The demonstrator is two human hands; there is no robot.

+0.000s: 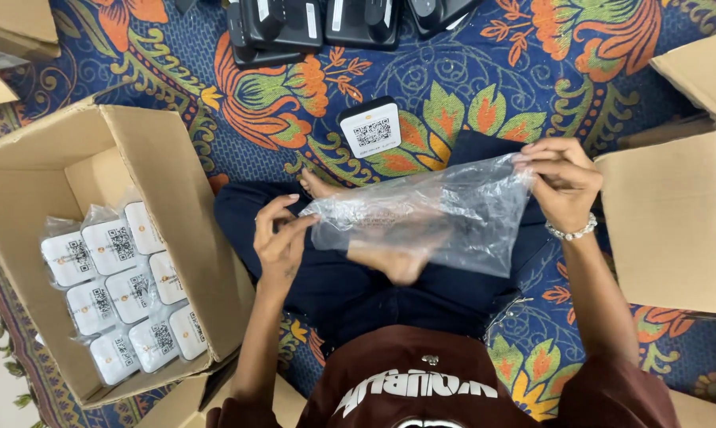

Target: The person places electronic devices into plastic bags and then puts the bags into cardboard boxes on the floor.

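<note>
Hands stretch a clear plastic bag (433,214) above the lap: left hand (282,238) pinches one end, right hand (562,181) grips the other, fingers clamped, holding it taut. A small white device (371,127) lies on the patterned cloth (453,79), beside the cardboard box (175,206) of bagged units (124,293).

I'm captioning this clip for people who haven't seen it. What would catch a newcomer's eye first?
First, the clear plastic bag stretched between the left hand and right hand at the centre, over the person's crossed legs. Next, the open cardboard box at left, packed with small white devices in plastic wrap. One more white device lies alone on the bright floral cloth just beyond the bag.
</note>
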